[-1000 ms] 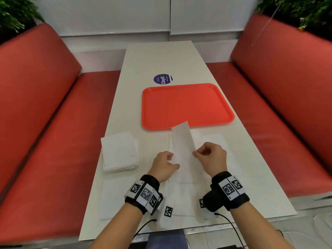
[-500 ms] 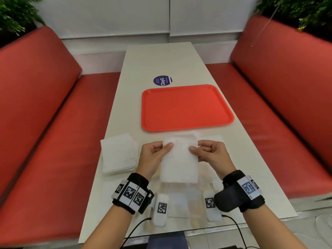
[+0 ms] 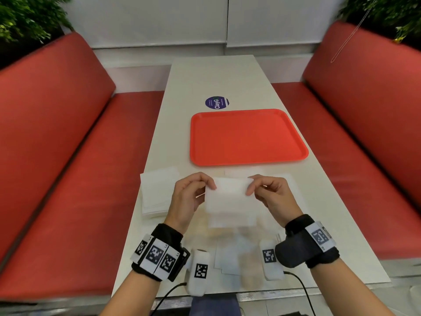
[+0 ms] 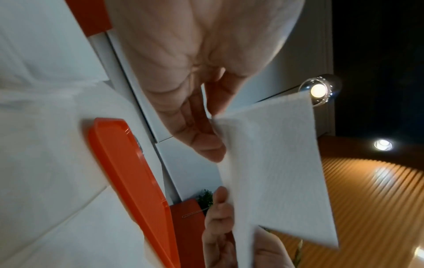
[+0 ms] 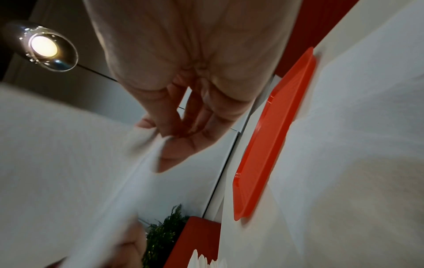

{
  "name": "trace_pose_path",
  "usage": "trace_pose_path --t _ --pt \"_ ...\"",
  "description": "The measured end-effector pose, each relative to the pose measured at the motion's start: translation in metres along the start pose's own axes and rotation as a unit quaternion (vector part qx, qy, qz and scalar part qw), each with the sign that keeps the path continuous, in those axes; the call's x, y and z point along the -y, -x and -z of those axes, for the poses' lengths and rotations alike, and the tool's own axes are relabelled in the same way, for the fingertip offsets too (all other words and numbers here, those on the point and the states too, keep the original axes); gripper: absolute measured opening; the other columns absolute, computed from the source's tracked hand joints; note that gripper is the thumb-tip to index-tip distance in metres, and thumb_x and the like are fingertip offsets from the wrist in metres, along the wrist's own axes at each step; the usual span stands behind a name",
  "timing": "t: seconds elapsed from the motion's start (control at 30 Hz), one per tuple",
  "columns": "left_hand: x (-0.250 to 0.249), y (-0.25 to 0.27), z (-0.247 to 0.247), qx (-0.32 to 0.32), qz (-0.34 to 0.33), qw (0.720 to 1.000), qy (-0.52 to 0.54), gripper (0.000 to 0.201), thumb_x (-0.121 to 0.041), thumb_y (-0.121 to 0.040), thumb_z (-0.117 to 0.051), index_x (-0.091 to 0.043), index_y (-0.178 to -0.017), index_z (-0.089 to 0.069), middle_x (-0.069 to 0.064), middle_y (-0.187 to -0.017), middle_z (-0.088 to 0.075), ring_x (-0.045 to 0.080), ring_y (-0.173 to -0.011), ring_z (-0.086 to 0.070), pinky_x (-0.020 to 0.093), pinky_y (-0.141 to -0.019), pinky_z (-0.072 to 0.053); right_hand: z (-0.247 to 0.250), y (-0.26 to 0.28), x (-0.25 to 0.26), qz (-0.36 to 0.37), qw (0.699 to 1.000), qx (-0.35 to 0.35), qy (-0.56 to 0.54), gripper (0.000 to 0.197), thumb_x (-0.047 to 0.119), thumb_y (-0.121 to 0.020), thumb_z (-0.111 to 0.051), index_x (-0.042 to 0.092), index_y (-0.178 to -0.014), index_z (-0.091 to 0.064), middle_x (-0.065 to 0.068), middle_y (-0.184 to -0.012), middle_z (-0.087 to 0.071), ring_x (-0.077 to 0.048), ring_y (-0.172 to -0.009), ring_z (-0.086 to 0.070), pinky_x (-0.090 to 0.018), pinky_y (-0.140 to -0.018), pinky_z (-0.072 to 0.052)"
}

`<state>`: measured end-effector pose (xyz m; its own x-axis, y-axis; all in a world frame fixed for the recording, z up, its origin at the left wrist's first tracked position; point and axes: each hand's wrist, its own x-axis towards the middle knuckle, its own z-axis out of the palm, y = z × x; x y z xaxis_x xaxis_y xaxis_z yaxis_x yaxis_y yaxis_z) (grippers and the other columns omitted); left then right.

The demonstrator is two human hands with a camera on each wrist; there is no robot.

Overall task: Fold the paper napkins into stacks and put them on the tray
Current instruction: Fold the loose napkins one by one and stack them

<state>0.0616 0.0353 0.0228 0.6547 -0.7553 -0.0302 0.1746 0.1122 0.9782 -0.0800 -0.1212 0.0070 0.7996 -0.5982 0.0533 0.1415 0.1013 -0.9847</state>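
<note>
Head view: my left hand point(image 3: 190, 197) and right hand point(image 3: 270, 195) each pinch a top corner of one paper napkin point(image 3: 229, 198), lifted off the table point(image 3: 218, 76) and hanging between them, just short of the orange tray's point(image 3: 248, 161) near rim. A second ago this sheet stood as a narrow strip; half a second ago it was a squarish panel, and now it hangs wider and lower between my fingertips (so I judge a fold has just been doubled over and I am squaring the corners). From the left wrist, my thumb and fingers point(image 4: 201, 143) nip the edge of the napkin point(image 4: 277, 172); from the right wrist the paper point(image 5: 69, 163) is blurred, though the fingertips point(image 5: 181, 145) clearly grip it. A pile of napkins point(image 3: 157, 192) lies to my left, more sheets lie flat beneath my hands, and the tray holds nothing yet, so the task looks barely begun.
</note>
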Motion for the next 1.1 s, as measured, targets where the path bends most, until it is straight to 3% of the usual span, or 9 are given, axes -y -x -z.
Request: trace_pose_path --t 0.1,0.2,0.3,0.4,0.53,0.67,0.83,1.0,1.1 --pt "-0.005 0.006 0.003 -0.004 -0.027 0.998 -0.05 0.021 -0.005 -0.085 -0.056 0.002 -0.066 -0.062 0.006 -0.069 -0.058 0.012 -0.07 -0.053 0.018 -0.065 -0.045 -0.001 0.0 -0.001 -0.012 1.0 0.017 0.001 0.038 -0.024 -0.079 -0.04 -0.001 -0.061 -0.065 -0.01 -0.084 -0.06 -0.012 -0.07 -0.059 -0.015 -0.061 -0.043" --pt "-0.005 0.015 0.003 -0.019 -0.074 0.988 -0.133 0.026 0.0 -0.082 -0.073 0.0 -0.06 -0.059 0.003 -0.058 -0.054 0.011 -0.059 -0.05 0.018 -0.062 -0.043 -0.002 0.001 -0.001 -0.031 0.999 0.029 0.026 0.022 -0.002 -0.068 -0.043 0.008 -0.055 -0.057 -0.013 -0.079 -0.057 -0.025 -0.076 -0.049 -0.028 -0.07 -0.04" --pt "-0.006 0.025 0.002 -0.013 -0.109 0.975 -0.195 0.034 0.002 -0.075 -0.078 -0.004 -0.059 -0.049 -0.001 -0.056 -0.045 0.01 -0.055 -0.042 0.017 -0.06 -0.043 -0.007 0.004 0.008 -0.011 0.997 0.049 0.054 0.004 0.008 -0.078 -0.052 0.009 -0.081 -0.055 -0.018 -0.098 -0.071 -0.021 -0.087 -0.063 -0.028 -0.078 -0.048" --pt "-0.009 0.034 0.004 -0.001 -0.121 0.969 -0.215 0.035 0.0 -0.075 -0.079 -0.004 -0.068 -0.045 -0.005 -0.06 -0.043 0.01 -0.056 -0.044 0.019 -0.061 -0.046 -0.019 0.008 0.01 0.013 0.983 0.097 0.153 0.023 0.022 -0.082 -0.077 0.014 -0.102 -0.07 -0.008 -0.096 -0.074 -0.018 -0.094 -0.069 -0.03 -0.086 -0.051" --pt "-0.014 0.043 0.011 -0.016 -0.097 0.975 -0.2 0.029 -0.003 -0.075 -0.08 -0.011 -0.084 -0.054 -0.001 -0.068 -0.063 0.015 -0.065 -0.063 0.024 -0.064 -0.052 -0.037 0.01 0.003 -0.014 0.987 0.104 0.124 0.03 0.026 -0.074 -0.081 0.012 -0.101 -0.076 -0.007 -0.094 -0.075 -0.023 -0.091 -0.07 -0.033 -0.081 -0.056" --pt "-0.015 0.051 0.026 -0.111 -0.08 0.978 -0.155 0.028 -0.003 -0.077 -0.079 -0.011 -0.097 -0.061 0.009 -0.075 -0.07 0.015 -0.07 -0.065 0.02 -0.063 -0.05 -0.043 0.013 0.001 -0.053 0.994 0.059 0.078 0.045 0.023 -0.073 -0.081 0.017 -0.114 -0.065 -0.006 -0.09 -0.071 -0.016 -0.076 -0.067 -0.025 -0.071 -0.054" --pt "-0.012 0.063 0.042 -0.18 -0.076 0.975 -0.111 0.037 0.0 -0.077 -0.078 -0.008 -0.106 -0.056 0.014 -0.08 -0.071 0.012 -0.07 -0.066 0.023 -0.065 -0.054 -0.053 0.019 -0.008 -0.093 0.995 0.029 0.022 0.04 -0.003 -0.069 -0.082 0.007 -0.089 -0.05 0.001 -0.07 -0.068 -0.021 -0.064 -0.067 -0.04 -0.074 -0.061" --pt "-0.011 0.07 0.045 -0.195 -0.081 0.972 -0.105 0.04 0.0 -0.076 -0.078 -0.006 -0.105 -0.051 0.011 -0.078 -0.072 0.012 -0.07 -0.067 0.023 -0.064 -0.054 -0.062 0.019 -0.008 -0.063 0.997 0.031 0.022 0.022 0.005 -0.07 -0.083 0.002 -0.075 -0.062 -0.006 -0.065 -0.066 -0.018 -0.067 -0.067 -0.033 -0.067 -0.059" --pt "-0.012 0.073 0.046 -0.188 -0.076 0.973 -0.11 0.039 0.0 -0.076 -0.078 -0.008 -0.105 -0.052 0.011 -0.079 -0.072 0.013 -0.072 -0.067 0.025 -0.066 -0.054 -0.065 0.018 -0.008 -0.039 0.999 0.01 0.022 0.03 0.016 -0.066 -0.085 0.002 -0.076 -0.06 -0.012 -0.071 -0.067 -0.021 -0.069 -0.068 -0.034 -0.068 -0.058"
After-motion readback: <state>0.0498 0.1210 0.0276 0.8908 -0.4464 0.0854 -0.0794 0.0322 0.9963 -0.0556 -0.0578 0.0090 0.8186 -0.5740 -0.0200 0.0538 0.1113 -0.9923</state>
